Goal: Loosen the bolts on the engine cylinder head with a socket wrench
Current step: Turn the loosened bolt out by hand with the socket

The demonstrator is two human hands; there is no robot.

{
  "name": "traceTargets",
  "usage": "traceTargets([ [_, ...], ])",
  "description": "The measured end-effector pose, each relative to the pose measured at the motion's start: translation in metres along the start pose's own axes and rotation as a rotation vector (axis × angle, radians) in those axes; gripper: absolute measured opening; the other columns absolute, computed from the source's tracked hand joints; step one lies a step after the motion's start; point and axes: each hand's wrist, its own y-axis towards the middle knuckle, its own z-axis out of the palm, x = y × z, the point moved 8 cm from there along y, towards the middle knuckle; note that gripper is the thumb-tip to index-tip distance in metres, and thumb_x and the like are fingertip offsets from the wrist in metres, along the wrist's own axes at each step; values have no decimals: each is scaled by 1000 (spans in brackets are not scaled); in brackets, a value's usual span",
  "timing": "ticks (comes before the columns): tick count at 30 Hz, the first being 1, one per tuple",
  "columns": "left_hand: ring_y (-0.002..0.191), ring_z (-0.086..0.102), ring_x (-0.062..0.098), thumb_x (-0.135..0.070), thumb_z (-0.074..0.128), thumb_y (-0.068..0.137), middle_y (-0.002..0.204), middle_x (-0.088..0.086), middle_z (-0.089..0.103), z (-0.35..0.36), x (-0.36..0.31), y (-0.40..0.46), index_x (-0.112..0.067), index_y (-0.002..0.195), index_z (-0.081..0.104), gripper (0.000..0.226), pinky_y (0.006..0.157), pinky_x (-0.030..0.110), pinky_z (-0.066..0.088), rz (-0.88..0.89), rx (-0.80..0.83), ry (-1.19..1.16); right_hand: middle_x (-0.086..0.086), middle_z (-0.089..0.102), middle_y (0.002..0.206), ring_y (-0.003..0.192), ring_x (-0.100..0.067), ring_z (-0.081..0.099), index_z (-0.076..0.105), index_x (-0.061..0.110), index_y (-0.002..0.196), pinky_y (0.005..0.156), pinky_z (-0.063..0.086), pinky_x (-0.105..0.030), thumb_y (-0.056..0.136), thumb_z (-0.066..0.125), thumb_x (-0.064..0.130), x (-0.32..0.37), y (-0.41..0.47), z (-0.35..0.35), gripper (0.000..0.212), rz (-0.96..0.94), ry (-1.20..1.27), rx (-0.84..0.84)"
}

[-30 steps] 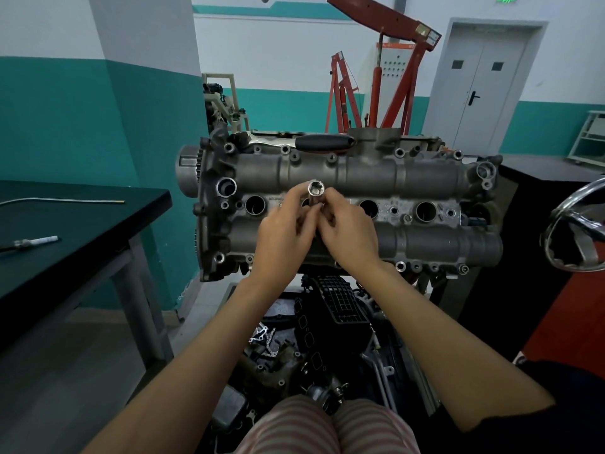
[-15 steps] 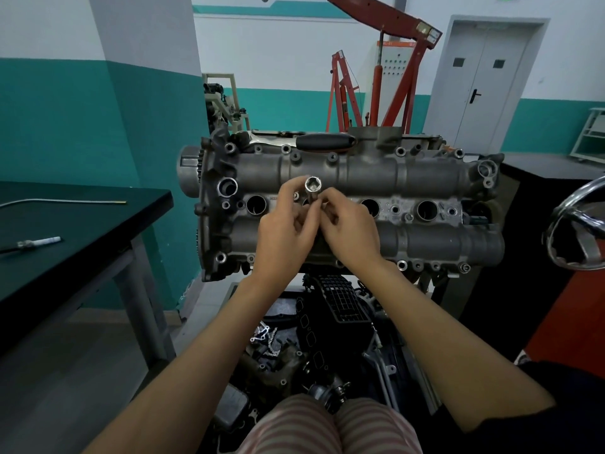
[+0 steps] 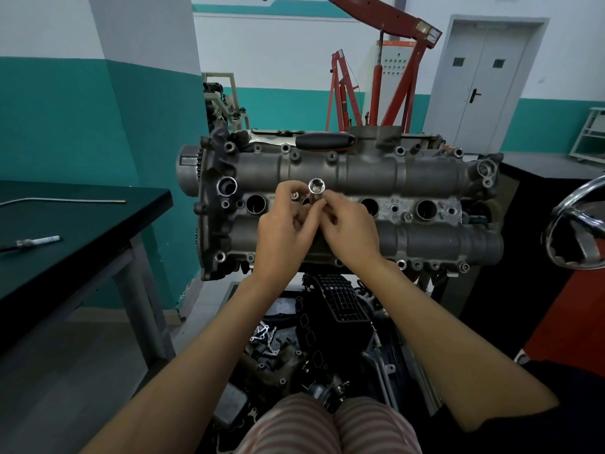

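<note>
— What had changed since a second before?
— Little: both hands stayed together and the socket point(image 3: 316, 188) rose slightly.
— How was it held?
— The left hand point(image 3: 284, 231) and right hand point(image 3: 352, 231) pinched it upright, open end up, above the cylinder head point(image 3: 409, 178).
— The wrench?
— The ratchet wrench point(image 3: 314, 140) lay along the head's far edge.
— Around it?
— A dark table point(image 3: 82, 221) at left carried a thin rod point(image 3: 65, 201); a red hoist point(image 3: 393, 60) stood behind.

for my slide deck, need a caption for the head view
Both hands hold a socket over the cylinder head.
</note>
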Motion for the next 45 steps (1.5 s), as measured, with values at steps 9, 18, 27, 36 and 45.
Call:
traceTargets([
  [9, 43, 42, 7, -22, 61, 90, 48, -6, 46, -2, 2, 3, -18, 91, 49, 12, 43, 12, 32, -6, -50, 24, 13, 53, 60, 53, 1, 48, 47, 20, 121, 47, 31, -20, 87, 49, 35, -2, 0, 2, 37, 30, -35, 23],
  [18, 49, 49, 12, -21, 55, 92, 55, -2, 53, 0, -4, 0, -15, 110, 51, 19, 46, 11, 34, 70, 22, 65, 1, 63, 71, 62, -15, 55, 59, 17, 103, 50, 34, -27, 92, 48, 22, 2, -2, 0, 16, -30, -32, 13],
  [27, 46, 47, 18, -21, 63, 88, 52, 5, 52, -3, 3, 3, -14, 84, 46, 19, 42, 23, 36, -54, -93, -19, 10, 55, 62, 53, -1, 49, 53, 23, 114, 50, 37, -26, 88, 54, 32, -4, -1, 2, 29, 47, -27, 45],
  [36, 49, 50, 14, -15, 51, 94, 53, 0, 55, -1, -5, 1, -9, 117, 58, 24, 46, 18, 38, 53, -11, 82, -1, 64, 70, 60, -19, 59, 62, 12, 94, 50, 35, -28, 93, 50, 23, 4, -2, -4, 16, -24, -10, -30],
  [45, 45, 40, 9, -27, 65, 86, 52, 7, 50, -1, 6, 4, -21, 79, 45, 23, 43, 17, 33, -71, -68, 1, 10, 52, 59, 56, -5, 49, 57, 22, 94, 49, 34, -24, 82, 57, 38, -5, 0, 0, 20, 89, 13, 8],
])
